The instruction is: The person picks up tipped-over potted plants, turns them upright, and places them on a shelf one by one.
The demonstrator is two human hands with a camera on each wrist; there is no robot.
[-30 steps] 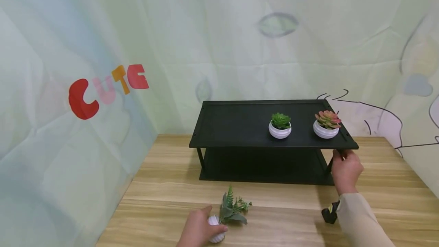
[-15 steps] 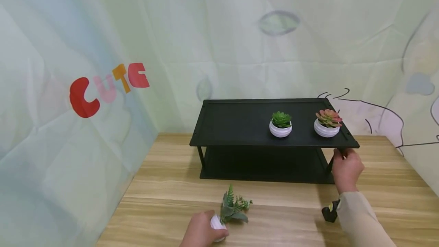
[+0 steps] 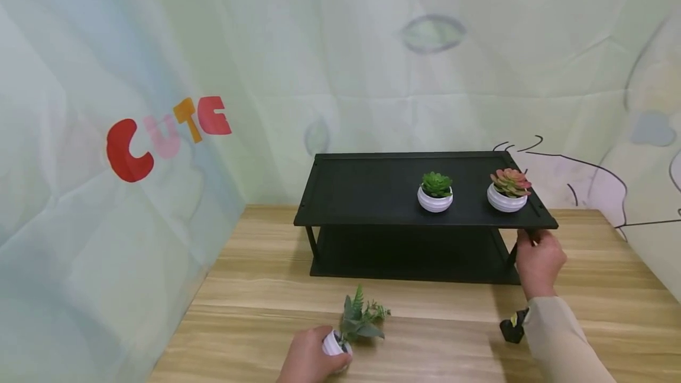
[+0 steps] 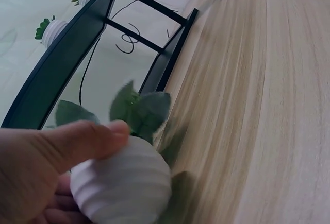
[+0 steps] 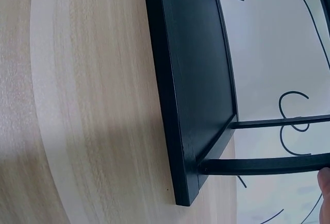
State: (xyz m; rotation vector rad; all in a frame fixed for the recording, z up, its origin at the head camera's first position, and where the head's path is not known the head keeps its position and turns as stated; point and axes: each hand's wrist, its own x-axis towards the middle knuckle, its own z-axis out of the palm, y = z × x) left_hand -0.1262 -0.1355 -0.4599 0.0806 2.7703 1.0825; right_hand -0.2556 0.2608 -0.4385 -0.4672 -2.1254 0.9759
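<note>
My left hand [image 3: 311,354] grips the ribbed white pot [image 4: 124,183] of a small leafy plant [image 3: 359,318], thumb across its near side. In the head view this pot tilts, its greenery leaning right above the wood. My right hand [image 3: 540,262] pinches the front right post [image 5: 263,164] of a black two-tier shelf [image 3: 367,188], just under the top board. On that board stand two white pots: a green succulent [image 3: 436,185] right of the middle and a pink-orange succulent [image 3: 509,183] near the right end.
The shelf's lower board [image 3: 404,253] rests on the wooden table [image 3: 239,288]. A printed cloth [image 3: 367,75] hangs behind and to the left. Beside the right sleeve [image 3: 558,330] is a black wrist device [image 3: 513,328].
The plant in my left hand has turned a little, so more of its pot's top shows. My right hand stays on the post; the shelf and its pots look still.
</note>
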